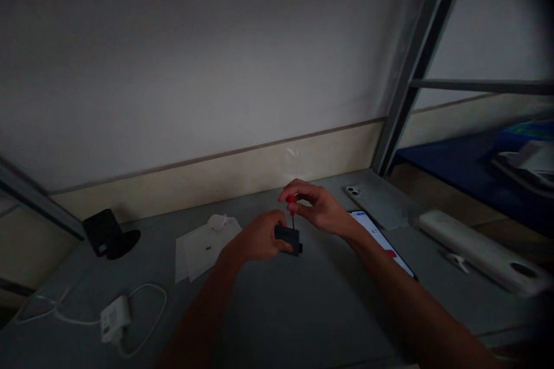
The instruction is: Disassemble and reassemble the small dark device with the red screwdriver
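Observation:
My left hand (258,237) is closed around a small black box-shaped device (288,238) with a row of slots, held just above the grey table (281,311). My right hand (318,207) pinches the red handle of a small screwdriver (291,206). The screwdriver stands upright with its thin shaft pointing down into the top of the device. Both hands are close together at the table's middle.
A white sheet of paper (201,249) with a small white piece lies left of the hands. A white charger with cable (116,317) is at front left, a black stand (108,234) behind it. Two phones (381,237) and a long white unit (480,251) lie to the right beside a metal post (411,69).

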`<state>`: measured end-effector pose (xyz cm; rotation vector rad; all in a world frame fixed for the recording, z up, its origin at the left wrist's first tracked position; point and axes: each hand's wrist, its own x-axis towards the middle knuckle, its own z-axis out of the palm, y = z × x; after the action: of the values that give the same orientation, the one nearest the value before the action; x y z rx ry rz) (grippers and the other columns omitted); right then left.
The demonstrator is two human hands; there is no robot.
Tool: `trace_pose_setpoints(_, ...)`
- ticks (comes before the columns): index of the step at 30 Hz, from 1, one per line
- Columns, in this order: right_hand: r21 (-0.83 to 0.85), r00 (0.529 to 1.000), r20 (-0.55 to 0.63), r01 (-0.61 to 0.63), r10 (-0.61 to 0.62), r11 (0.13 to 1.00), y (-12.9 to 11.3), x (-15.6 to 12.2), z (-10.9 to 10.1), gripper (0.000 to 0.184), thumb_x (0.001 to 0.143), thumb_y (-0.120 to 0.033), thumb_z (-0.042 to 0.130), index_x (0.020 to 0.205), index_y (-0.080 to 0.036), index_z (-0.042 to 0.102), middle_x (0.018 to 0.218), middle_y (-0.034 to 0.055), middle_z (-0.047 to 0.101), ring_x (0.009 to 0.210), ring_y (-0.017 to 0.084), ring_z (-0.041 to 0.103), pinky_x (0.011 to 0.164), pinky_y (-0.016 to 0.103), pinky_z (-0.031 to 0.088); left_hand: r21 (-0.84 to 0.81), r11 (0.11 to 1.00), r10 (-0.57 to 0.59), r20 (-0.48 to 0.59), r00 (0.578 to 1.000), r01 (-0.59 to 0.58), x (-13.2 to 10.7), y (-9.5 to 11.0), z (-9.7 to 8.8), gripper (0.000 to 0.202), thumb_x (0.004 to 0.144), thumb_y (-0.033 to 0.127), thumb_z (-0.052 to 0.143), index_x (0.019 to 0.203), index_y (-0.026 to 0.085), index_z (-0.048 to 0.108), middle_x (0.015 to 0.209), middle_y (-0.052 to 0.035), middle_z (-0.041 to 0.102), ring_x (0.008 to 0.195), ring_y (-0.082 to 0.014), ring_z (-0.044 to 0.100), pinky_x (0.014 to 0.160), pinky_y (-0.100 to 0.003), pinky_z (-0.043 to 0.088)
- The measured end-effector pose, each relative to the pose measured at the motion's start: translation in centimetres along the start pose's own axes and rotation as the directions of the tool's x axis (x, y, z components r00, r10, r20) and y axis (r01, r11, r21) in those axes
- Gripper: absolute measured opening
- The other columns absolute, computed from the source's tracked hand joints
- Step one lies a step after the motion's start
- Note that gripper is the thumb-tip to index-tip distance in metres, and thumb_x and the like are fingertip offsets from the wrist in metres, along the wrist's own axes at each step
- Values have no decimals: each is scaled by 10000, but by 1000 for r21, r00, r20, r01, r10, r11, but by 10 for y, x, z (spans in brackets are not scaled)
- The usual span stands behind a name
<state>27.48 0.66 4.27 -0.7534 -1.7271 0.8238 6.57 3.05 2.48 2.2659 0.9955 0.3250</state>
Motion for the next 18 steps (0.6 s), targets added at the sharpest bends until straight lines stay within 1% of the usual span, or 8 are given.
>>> trace_pose_setpoints(3, 32, 1000, 6, -18, 18, 999, 2, 0, 1, 174, 947, -308, 613, 1022, -212, 737, 906, 44, 681, 780, 159, 619, 774, 326, 504, 6, 1000, 5, 2, 1000, -5, 0, 1, -1, 350, 700, 321, 831, 893, 183, 574, 848, -6, 629, 748, -162, 577, 630, -249, 352)
trace_pose_setpoints(5, 67, 999, 41, -32, 30, 997, 4, 0, 2, 212, 974, -312, 568, 1074, -207, 722, 912, 49, 695, 797, 164, 624, 779, 330, 505, 18, 1000, 4, -4, 1000, -4, 0, 1, 0, 364, 692, 323, 837, 901, 185, 572, 850, -4, 626, 745, -161, 574, 626, -250, 349)
trace_pose_setpoints(7, 71, 999, 41, -27, 24, 997, 4, 0, 3, 202, 963, -313, 591, 1086, -214, 717, 970, 56, 701, 839, 168, 630, 797, 329, 505, 22, 1000, 4, -9, 1000, -3, 0, 1, 0, 359, 690, 316, 838, 897, 185, 575, 848, -3, 623, 746, -161, 574, 624, -251, 349)
trace_pose_setpoints(9, 54, 1000, 5, -16, 15, 998, 4, 0, 4, 166, 930, -306, 643, 1047, -222, 727, 1010, 54, 690, 839, 162, 624, 798, 322, 505, 12, 1000, 1, -10, 1000, -1, 0, 0, 1, 344, 695, 306, 831, 893, 184, 576, 846, -3, 623, 748, -162, 578, 623, -250, 350)
trace_pose_setpoints(11, 53, 1000, -12, -20, 21, 998, 5, 0, 3, 143, 914, -297, 663, 1011, -218, 732, 980, 46, 682, 811, 156, 619, 787, 319, 503, 6, 1000, -1, -7, 1000, 1, -1, 0, 1, 341, 701, 299, 825, 903, 182, 577, 851, -4, 625, 753, -164, 582, 621, -248, 350)
trace_pose_setpoints(13, 86, 999, 17, -37, 36, 996, 6, 0, 2, 159, 936, -301, 627, 1018, -205, 725, 922, 41, 683, 794, 157, 620, 782, 324, 497, 14, 1000, 10, -7, 1000, -10, -1, 0, 1, 350, 699, 299, 827, 913, 180, 576, 860, -10, 627, 759, -167, 580, 623, -249, 350)
trace_pose_setpoints(15, 129, 997, 59, -46, 38, 991, 7, 1, 1, 194, 960, -320, 591, 1051, -194, 707, 913, 48, 693, 804, 162, 622, 785, 330, 492, 17, 1000, 18, -7, 1000, -18, -1, 1, 0, 349, 697, 300, 829, 906, 179, 577, 862, -14, 627, 762, -169, 579, 625, -250, 351)
trace_pose_setpoints(18, 170, 997, 68, -56, 45, 984, 10, 2, 2, 193, 951, -348, 616, 1037, -188, 682, 915, 49, 701, 808, 161, 617, 773, 317, 484, 0, 1000, 11, 0, 1000, -11, -1, 1, -1, 336, 701, 304, 826, 892, 178, 579, 863, -17, 634, 760, -171, 585, 626, -251, 356)
